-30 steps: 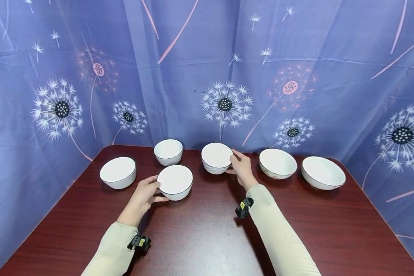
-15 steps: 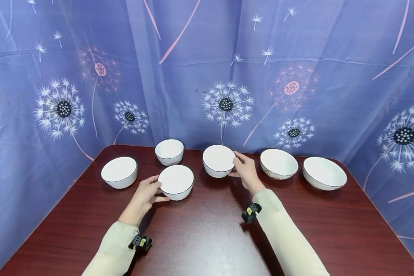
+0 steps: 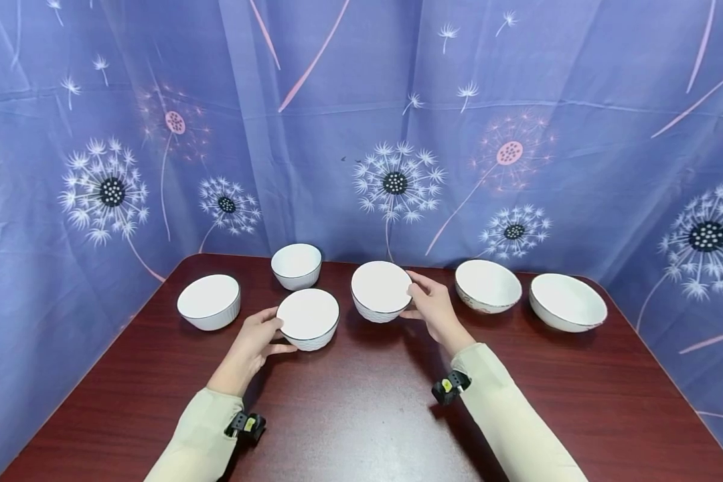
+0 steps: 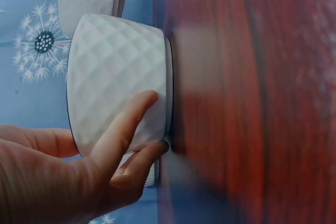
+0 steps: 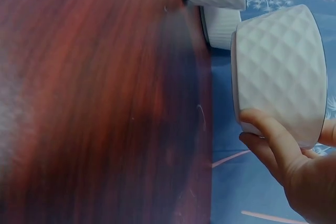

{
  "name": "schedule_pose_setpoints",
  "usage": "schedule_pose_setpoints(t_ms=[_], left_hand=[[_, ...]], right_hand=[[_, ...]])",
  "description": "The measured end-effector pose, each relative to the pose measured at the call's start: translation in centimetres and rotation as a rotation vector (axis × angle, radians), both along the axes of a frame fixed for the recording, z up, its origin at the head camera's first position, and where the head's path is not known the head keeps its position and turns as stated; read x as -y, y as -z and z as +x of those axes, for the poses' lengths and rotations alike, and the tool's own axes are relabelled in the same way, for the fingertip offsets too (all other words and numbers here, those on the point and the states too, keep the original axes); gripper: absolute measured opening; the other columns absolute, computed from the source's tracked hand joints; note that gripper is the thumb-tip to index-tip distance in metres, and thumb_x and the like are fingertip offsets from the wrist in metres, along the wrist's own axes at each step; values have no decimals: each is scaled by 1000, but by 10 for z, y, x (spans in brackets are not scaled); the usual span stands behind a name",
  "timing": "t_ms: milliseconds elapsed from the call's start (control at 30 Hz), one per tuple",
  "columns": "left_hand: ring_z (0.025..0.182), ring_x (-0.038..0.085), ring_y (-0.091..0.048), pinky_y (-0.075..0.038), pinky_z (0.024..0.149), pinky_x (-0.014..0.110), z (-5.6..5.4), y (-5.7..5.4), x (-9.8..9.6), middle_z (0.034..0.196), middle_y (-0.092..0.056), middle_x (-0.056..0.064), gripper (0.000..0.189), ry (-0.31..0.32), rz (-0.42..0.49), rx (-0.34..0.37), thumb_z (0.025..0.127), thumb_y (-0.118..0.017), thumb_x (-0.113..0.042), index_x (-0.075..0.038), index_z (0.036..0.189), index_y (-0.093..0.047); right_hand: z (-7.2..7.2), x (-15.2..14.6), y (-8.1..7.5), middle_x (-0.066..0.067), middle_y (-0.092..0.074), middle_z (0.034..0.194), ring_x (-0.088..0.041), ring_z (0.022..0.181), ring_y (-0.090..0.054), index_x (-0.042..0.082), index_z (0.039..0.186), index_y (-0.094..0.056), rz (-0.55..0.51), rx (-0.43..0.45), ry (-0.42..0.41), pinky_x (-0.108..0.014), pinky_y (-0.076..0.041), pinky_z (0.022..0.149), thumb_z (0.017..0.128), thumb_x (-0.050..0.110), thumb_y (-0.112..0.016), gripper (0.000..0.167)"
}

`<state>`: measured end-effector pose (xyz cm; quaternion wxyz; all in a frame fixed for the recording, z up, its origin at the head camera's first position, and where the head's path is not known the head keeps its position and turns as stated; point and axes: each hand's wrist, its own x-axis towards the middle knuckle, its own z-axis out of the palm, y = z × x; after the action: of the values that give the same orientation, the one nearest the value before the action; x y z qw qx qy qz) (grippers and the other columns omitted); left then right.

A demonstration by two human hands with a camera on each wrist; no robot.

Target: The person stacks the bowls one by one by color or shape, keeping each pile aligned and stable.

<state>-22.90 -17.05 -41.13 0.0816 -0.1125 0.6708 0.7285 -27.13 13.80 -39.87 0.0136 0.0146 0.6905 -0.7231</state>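
My left hand (image 3: pixel 254 345) grips a white bowl (image 3: pixel 308 316) by its left side, with the thumb at the rim and fingers under the wall. The left wrist view shows this bowl's quilted diamond relief (image 4: pixel 118 77) and dark rim line. To the right, my right hand (image 3: pixel 436 306) holds a second white bowl (image 3: pixel 381 289) by its right side, thumb at the rim. Its wall carries the same diamond pattern (image 5: pixel 281 72) in the right wrist view, and its base is raised above the table. Both bowls are upright, a small gap apart.
Two ribbed white bowls stand at the left, one near the edge (image 3: pixel 209 302) and one farther back (image 3: pixel 296 266). At the right are a patterned bowl (image 3: pixel 487 286) and a wider bowl (image 3: pixel 567 302). A dandelion-print curtain (image 3: pixel 325 167) hangs behind the dark red table (image 3: pixel 361 415).
My right hand has brought its bowl nearer to me, away from the table's back edge. The left hand and its bowl have stayed nearly still.
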Motion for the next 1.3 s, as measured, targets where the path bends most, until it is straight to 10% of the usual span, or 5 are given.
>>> schedule_pose_setpoints(t_ms=[1300], left_hand=[[80, 17, -62, -59, 73, 48, 0, -1, -3, 128, -43, 32, 49, -17, 4, -5, 93, -34, 5, 14, 141, -32]], right_hand=[[35, 12, 20, -27, -59, 119, -17, 74, -64, -3, 134, -52, 54, 31, -74, -48, -60, 69, 89, -1, -43, 47]])
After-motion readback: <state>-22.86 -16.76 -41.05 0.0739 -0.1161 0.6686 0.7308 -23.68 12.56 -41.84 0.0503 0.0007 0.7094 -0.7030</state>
